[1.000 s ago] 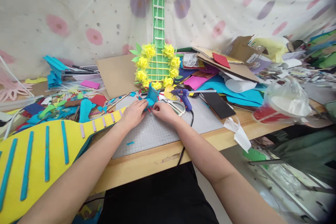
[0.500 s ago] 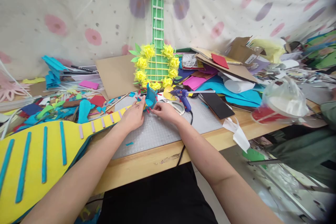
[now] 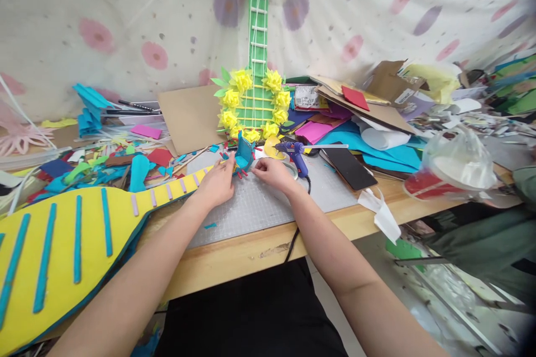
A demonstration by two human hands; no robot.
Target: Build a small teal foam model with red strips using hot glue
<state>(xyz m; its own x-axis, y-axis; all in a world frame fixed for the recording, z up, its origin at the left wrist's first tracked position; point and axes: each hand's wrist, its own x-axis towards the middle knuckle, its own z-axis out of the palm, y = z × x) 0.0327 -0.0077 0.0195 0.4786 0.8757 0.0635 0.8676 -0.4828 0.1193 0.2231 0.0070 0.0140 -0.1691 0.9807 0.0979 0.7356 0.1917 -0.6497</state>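
A yellow craft lute [image 3: 90, 223] with blue and pale pink strips lies across the left of the table. Its blue head piece [image 3: 244, 154], with short red pegs, stands up at the far end of the neck. My left hand [image 3: 215, 184] is closed round the neck's end, fingers against the head. Just right of the head, my right hand [image 3: 274, 174] has thumb and fingertips pinched together; whatever is between them is too small to make out. A purple glue gun [image 3: 298, 157] lies beyond my right hand, partly over a yellow round piece [image 3: 272, 147].
Behind stands a green craft lute [image 3: 258, 56] with yellow paper flowers. Coloured scraps [image 3: 142, 170] pile up at left. A phone [image 3: 352, 167], blue sheets [image 3: 385, 156] and a bagged tub [image 3: 450, 170] are at right. The glue gun's black cord [image 3: 294, 242] hangs over the table edge.
My right hand has drawn back a little to the right from the blue head piece. My left hand keeps its place on the neck. The view has shifted slightly.
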